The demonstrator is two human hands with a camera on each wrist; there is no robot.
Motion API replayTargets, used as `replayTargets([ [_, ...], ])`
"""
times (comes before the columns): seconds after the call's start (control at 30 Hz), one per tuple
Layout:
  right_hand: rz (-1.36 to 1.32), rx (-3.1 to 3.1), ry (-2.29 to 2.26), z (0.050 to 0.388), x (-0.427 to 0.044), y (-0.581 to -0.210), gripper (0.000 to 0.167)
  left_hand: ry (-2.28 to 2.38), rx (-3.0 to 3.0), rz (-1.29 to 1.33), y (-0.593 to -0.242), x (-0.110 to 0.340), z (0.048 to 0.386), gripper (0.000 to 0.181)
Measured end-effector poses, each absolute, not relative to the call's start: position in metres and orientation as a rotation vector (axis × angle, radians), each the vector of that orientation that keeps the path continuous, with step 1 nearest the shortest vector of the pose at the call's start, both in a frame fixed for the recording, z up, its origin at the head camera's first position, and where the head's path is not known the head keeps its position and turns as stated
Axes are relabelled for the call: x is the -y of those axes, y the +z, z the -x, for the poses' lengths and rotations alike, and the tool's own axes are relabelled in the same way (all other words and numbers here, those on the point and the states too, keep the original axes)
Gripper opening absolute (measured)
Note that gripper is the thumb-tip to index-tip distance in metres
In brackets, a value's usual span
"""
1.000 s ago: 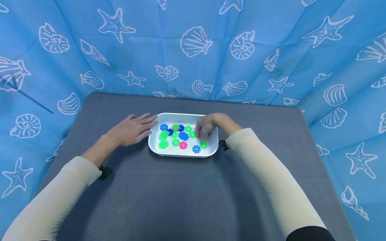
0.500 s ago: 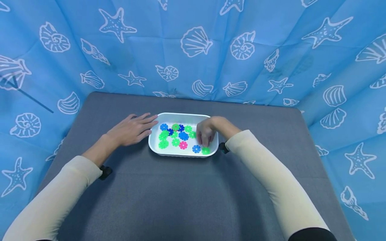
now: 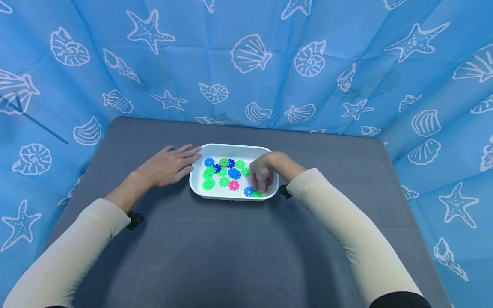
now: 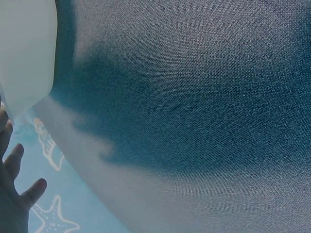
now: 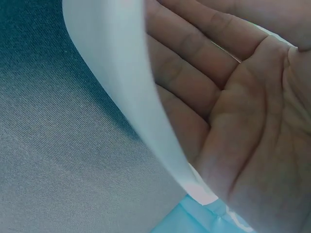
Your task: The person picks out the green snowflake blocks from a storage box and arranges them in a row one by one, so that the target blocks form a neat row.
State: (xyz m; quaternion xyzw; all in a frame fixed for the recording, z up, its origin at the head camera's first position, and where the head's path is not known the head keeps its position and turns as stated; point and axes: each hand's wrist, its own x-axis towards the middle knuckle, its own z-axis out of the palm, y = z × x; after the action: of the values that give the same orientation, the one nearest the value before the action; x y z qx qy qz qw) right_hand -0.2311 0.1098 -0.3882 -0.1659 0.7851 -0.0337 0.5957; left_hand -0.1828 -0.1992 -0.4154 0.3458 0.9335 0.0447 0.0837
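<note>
A white tray (image 3: 231, 196) holds several notched plastic discs in green, blue and pink, including a pink disc (image 3: 233, 185) near its front. My left hand (image 3: 169, 166) lies with spread fingers at the tray's left rim; in the left wrist view its fingertips (image 4: 14, 153) show beside the tray wall. My right hand (image 3: 262, 171) reaches down inside the right end. Its fingertips are over a green disc (image 3: 258, 194) that lies against a blue disc (image 3: 248, 191). From the right wrist, the palm (image 5: 243, 131) and fairly straight fingers show, their tips hidden behind the tray wall.
The tray stands on a grey cloth-covered table (image 3: 231, 248), towards its far edge. Behind and beside the table hangs a blue curtain (image 3: 215, 55) printed with white shells and starfish.
My right hand has moved slightly towards the front of the tray. The green disc under its fingers has slid forward and now meets the blue disc. My left hand has not moved.
</note>
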Motion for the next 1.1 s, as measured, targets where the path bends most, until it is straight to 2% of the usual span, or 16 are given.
replayTargets([
  [0.7, 0.422, -1.713, -0.042, 0.219, -0.102, -0.389, 0.027, 0.121, -2.782, -1.027, -0.415, 0.196, 0.182, 0.054],
  [1.1, 0.490, -1.785, -0.070, 0.221, -0.108, -0.382, 0.018, 0.073, -2.781, -1.064, -0.413, 0.199, 0.182, 0.055],
])
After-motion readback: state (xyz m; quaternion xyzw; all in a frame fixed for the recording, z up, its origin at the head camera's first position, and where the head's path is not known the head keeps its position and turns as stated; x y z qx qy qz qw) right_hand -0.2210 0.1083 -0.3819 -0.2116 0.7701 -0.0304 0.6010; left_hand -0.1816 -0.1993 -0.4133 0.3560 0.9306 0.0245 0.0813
